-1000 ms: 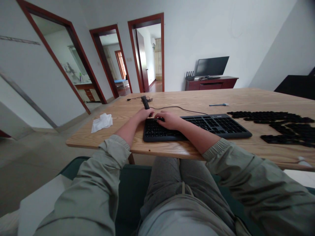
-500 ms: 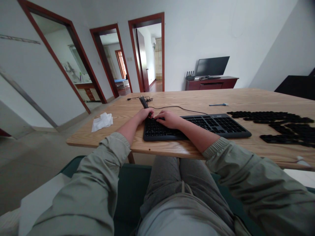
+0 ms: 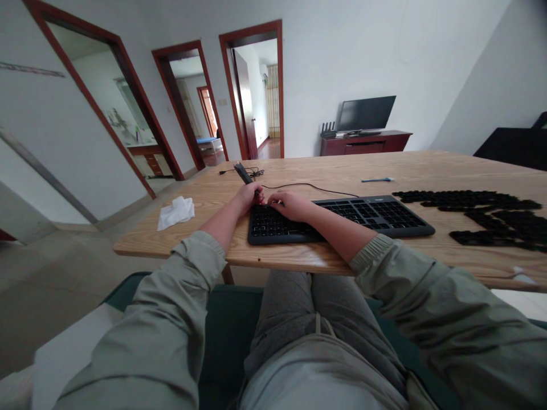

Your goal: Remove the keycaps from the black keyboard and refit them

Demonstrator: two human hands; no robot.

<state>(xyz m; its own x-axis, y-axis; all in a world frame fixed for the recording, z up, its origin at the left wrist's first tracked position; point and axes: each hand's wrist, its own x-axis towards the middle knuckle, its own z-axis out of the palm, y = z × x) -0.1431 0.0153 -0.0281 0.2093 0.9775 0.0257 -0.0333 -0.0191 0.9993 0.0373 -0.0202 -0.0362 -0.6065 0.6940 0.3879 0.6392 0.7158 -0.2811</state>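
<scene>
My left hand point(image 3: 248, 197) grips the lower end of a black handheld stick-shaped device point(image 3: 243, 173), which tilts away toward the far left. My right hand point(image 3: 291, 206) lies on the left part of a black computer keyboard point(image 3: 337, 221), its fingers curled over the keys and close to my left hand. Its fingertips are partly hidden. A thin black cable point(image 3: 307, 186) runs across the wood behind the keyboard. To the right of the keyboard, loose black keycaps point(image 3: 482, 213) lie in long, uneven rows.
The light wooden table point(image 3: 200, 191) also holds a crumpled white tissue point(image 3: 176, 213) and a small blue-and-white stick point(image 3: 378, 179). A tangle of black cable point(image 3: 252, 171) lies at its far side. Dark green seating point(image 3: 231, 336) lies below my lap.
The black device has tilted further toward the far left. My right hand has moved slightly closer to my left hand. The view has shifted slightly.
</scene>
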